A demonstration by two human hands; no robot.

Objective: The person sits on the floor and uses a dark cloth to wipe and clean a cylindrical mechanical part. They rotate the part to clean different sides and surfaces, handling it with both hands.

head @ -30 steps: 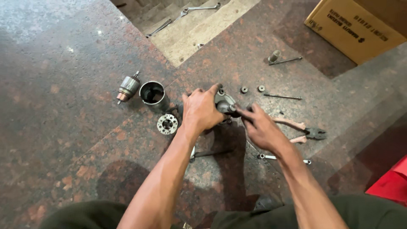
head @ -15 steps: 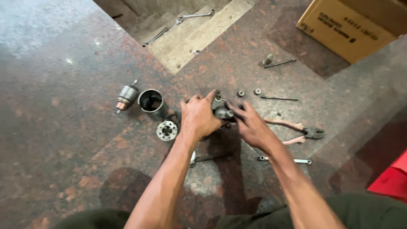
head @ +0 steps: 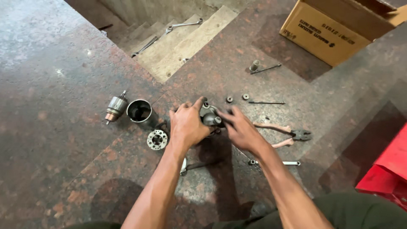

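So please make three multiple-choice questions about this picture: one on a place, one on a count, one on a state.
1. Where do the pliers lie?
A. right of the right hand
B. on the steps
C. inside the box

2. How many spanners lie on the steps?
A. none
B. two
C. five

3. How is the grey metal part held?
A. by both hands
B. by nobody
C. by the pliers

Answers:
1. A, they rest on the stone floor just beyond the right hand.
2. B, two show there.
3. A, the left hand and the right hand both have a grip on it.
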